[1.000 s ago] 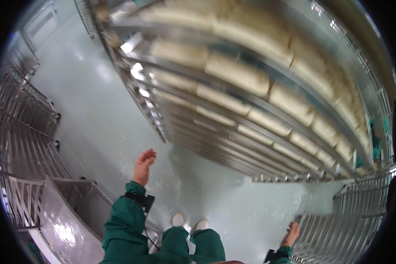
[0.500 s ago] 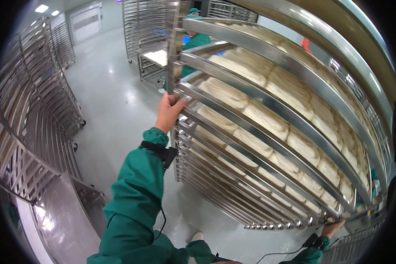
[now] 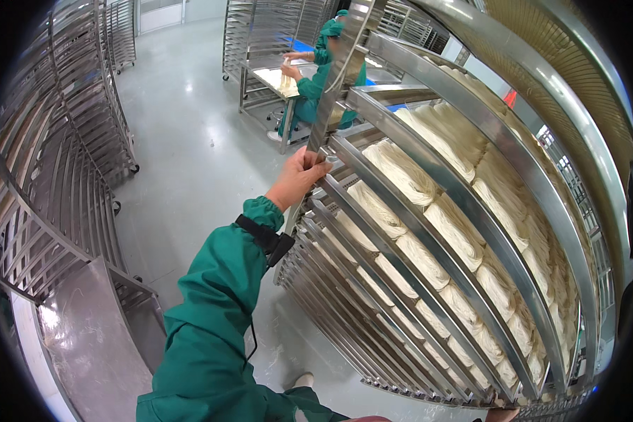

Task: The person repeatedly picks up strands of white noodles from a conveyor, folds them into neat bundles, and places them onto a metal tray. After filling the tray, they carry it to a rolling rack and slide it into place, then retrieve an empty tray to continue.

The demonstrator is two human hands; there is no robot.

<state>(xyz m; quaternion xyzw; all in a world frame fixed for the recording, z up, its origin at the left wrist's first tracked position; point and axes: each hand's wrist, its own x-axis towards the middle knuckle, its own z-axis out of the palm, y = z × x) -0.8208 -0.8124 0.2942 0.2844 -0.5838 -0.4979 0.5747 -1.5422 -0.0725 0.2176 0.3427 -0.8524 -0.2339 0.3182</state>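
Before me stands a tall metal tray rack (image 3: 341,84), filling the right side. Its tiers hold folded bundles of fine pale noodles (image 3: 422,257). My left hand (image 3: 299,177) is closed round the rack's near left upright, with the thumb toward the tray ends. At the bottom edge, only a small part of my right hand (image 3: 501,415) shows, against the rack's lower right corner; its fingers are hidden.
Other metal racks (image 3: 84,91) line the left side, some on castors. A steel surface (image 3: 91,316) lies at lower left. Beyond my rack, a seated person in green (image 3: 323,77) handles pale strands (image 3: 287,84) at a low table. Grey floor (image 3: 183,141) runs between.
The rack has turned and its left upright has shifted right in view, my left hand moving with it. My right hand has sunk nearly out of sight. More of the seated person shows.
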